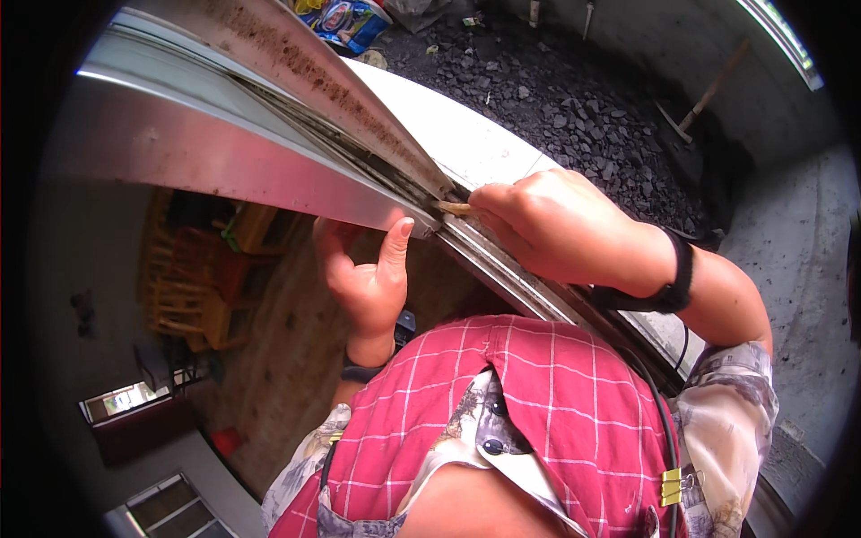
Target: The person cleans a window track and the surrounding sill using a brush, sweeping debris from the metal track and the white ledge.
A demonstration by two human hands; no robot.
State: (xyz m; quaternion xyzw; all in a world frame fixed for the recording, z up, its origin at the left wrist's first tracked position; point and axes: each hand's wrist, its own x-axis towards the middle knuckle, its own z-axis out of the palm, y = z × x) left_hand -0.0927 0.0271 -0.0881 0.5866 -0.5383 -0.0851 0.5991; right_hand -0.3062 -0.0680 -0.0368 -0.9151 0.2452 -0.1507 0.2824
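My right hand pinches a small tan wooden stick and presses its tip into the dirty track of a metal window frame. My left hand reaches up from below, thumb and fingers resting against the underside of the frame's lower rail, right beside the stick. A black band circles each wrist. The grooved sliding track runs diagonally under my right forearm.
Outside the window lies a bed of dark gravel with a long-handled tool against a concrete wall and colourful wrappers. Inside, far below, are yellow wooden chairs. My red checked apron fills the lower view.
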